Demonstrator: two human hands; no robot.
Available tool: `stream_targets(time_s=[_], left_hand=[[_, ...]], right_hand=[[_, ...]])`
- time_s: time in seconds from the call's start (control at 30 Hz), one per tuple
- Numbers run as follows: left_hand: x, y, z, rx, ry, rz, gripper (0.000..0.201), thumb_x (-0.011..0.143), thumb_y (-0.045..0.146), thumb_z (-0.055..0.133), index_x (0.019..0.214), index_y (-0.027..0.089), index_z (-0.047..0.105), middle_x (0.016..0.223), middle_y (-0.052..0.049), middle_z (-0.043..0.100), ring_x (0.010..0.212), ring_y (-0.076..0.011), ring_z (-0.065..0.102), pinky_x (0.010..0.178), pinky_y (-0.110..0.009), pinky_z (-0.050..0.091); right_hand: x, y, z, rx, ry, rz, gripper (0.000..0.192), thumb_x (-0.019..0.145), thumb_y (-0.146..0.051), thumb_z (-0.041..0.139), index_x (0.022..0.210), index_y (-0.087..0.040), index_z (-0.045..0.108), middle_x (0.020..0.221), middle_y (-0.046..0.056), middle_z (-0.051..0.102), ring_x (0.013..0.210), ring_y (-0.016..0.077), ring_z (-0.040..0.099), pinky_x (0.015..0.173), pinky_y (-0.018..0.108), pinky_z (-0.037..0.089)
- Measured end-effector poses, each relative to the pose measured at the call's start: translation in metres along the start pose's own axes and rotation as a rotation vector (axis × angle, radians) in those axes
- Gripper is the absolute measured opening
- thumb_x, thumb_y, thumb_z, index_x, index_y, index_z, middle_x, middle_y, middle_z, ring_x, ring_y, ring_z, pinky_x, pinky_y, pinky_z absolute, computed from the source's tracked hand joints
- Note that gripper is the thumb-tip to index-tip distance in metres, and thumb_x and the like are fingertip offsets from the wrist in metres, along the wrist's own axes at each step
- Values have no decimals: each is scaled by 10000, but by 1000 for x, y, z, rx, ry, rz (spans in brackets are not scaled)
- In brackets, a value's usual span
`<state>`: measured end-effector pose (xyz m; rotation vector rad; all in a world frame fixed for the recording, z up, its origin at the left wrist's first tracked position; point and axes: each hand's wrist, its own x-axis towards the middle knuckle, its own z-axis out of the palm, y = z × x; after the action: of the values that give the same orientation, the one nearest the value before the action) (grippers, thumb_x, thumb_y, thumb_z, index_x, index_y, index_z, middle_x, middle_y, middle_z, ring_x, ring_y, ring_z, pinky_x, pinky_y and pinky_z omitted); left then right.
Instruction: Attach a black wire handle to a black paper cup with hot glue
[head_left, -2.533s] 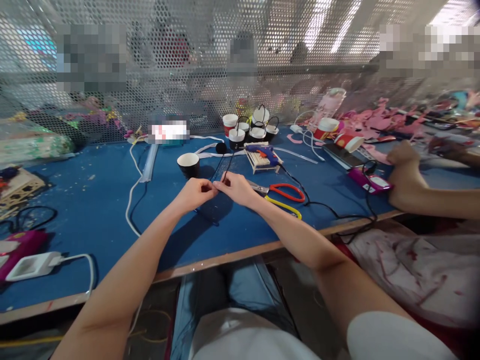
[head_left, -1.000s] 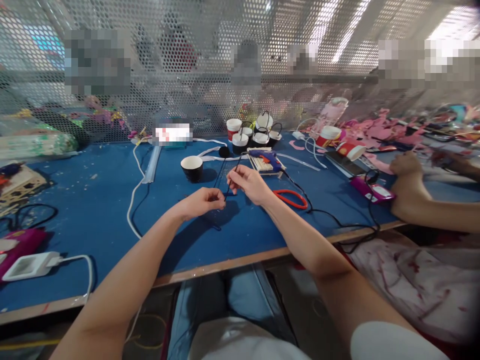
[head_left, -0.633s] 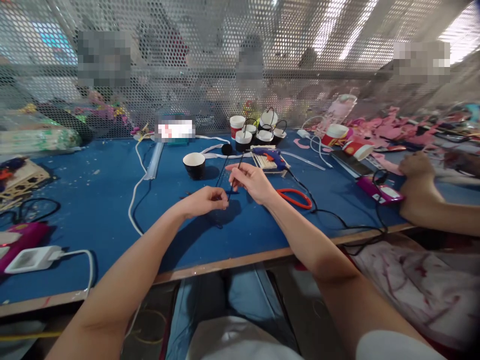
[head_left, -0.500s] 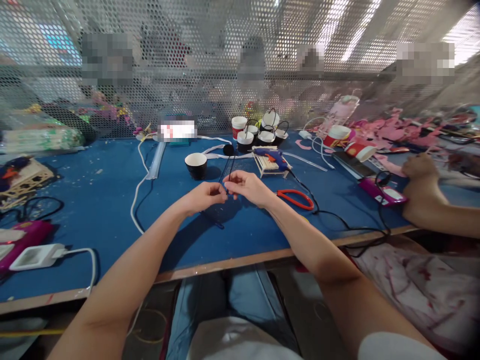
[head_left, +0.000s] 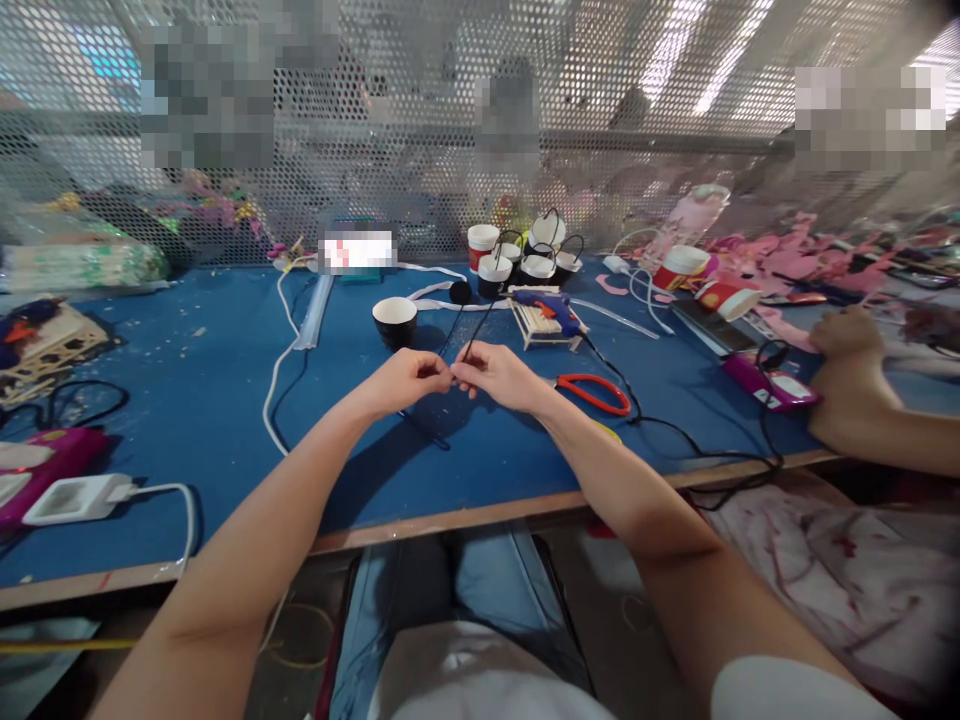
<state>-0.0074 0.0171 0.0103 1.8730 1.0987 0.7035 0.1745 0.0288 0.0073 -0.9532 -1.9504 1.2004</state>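
Note:
My left hand [head_left: 414, 378] and my right hand [head_left: 489, 376] meet over the middle of the blue table, fingertips touching. Both are closed in a pinch on a thin black cord [head_left: 474, 336]. One strand slants up and right from my right fingers; another, fainter, rises near my left fingertips. Exactly how the cord runs between the fingers is hidden. Just behind my left hand stands a black paper cup [head_left: 395, 322], white inside. A round black disc [head_left: 460, 292] lies beyond the hands. Red-handled pliers [head_left: 594, 394] rest right of my right hand, their head partly hidden.
A blue glue gun [head_left: 551, 308] rests on a small wooden stick rack [head_left: 541, 330]. Behind it stand several cups [head_left: 538, 268] with black loop handles. Cables [head_left: 675, 430] cross the table on both sides. At right, another person's arm [head_left: 862, 380] lies near a purple power strip [head_left: 772, 384].
The strand at my right fingers has tilted from nearly upright to slanting right. Both hands stay pinched together in about the same place. The view has shifted slightly.

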Motion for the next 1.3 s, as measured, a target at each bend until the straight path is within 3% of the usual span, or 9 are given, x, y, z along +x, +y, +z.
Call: stream_targets(time_s=[0.1,0.4,0.53,0.67,0.77,0.97,1.2,1.3], left_hand=[[-1,2,-1,60,13,27,166,741,271,538,730,126,618,718,-23,638,679,-125,546,657,-246,407],[-1,6,6,318,187,53,173,752,274,533,693,129,607,597,-10,574,562,-108,474,524,-221,333],[0,6,9,294,214,44,182,750,282,532,667,131,591,603,-17,572,565,-111,471,528,-231,332],[2,1,10,140,200,3,231,735,347,563,662,128,579,585,-2,535,539,-96,428,508,-223,317],[2,-1,10,91,197,-1,275,726,388,581,635,130,556,555,20,485,518,-81,385,493,-217,285],[0,0,9,-87,99,-40,252,700,367,611,666,119,578,609,12,531,573,-87,437,554,-222,339],[0,1,10,30,144,-5,259,716,368,585,621,131,541,561,25,472,535,-81,386,512,-215,304],[1,-1,11,86,143,30,255,728,364,572,630,129,550,555,25,461,534,-83,377,503,-213,296]], right_hand=[[0,0,0,-33,18,9,158,826,-302,536,756,-163,513,626,-8,563,531,83,538,503,219,485],[3,6,5,-242,165,0,183,820,-338,522,739,-175,511,580,-19,539,514,104,522,495,230,415],[1,3,9,-323,248,-23,208,811,-342,537,686,-179,499,578,-18,534,551,107,500,521,232,377],[0,3,14,-350,331,-48,209,800,-329,549,665,-177,500,589,-16,532,550,101,469,533,240,353],[2,7,15,-293,303,-63,206,805,-345,541,689,-180,500,595,-20,527,550,99,472,526,237,369],[5,10,9,79,77,-52,226,811,-405,533,822,-181,500,664,-11,554,562,96,518,475,216,442],[3,5,8,-177,209,-4,265,808,-399,537,674,-179,476,523,-35,503,472,87,463,461,219,365],[3,6,11,-187,249,-11,300,791,-420,559,638,-177,473,504,-37,489,471,82,445,450,214,340]])
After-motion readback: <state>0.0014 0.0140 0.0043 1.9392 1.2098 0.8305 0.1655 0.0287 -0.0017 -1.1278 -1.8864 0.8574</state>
